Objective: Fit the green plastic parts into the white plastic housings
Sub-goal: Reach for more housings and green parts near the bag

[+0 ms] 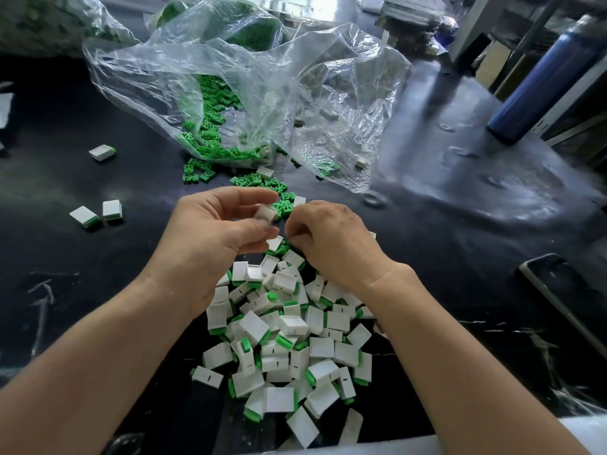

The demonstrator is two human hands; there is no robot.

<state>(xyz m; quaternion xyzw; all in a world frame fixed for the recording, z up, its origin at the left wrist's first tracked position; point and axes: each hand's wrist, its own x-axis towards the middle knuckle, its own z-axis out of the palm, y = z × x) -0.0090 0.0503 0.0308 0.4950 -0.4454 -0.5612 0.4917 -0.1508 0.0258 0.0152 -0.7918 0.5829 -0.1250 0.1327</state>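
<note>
White boxy plastic housing [265, 212] pinched between thumb and curled fingers of left hand [216, 226], raised just above black table [98, 290]. Right hand [330, 239] just beside it, fingers curled tight; cannot tell what, if anything, is pinched there. Beneath wrists, heap of white housings fitted with green parts [289, 339]. Beyond, loose green plastic parts [259, 183] spilling from crumpled clear plastic bag [262, 70]. Blue cylindrical bottle [538, 80] far right.

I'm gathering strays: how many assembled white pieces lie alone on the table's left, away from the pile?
3: a lone piece farther back; nearer, a tilted piece beside a second piece. The plastic bag may hide others.
</note>
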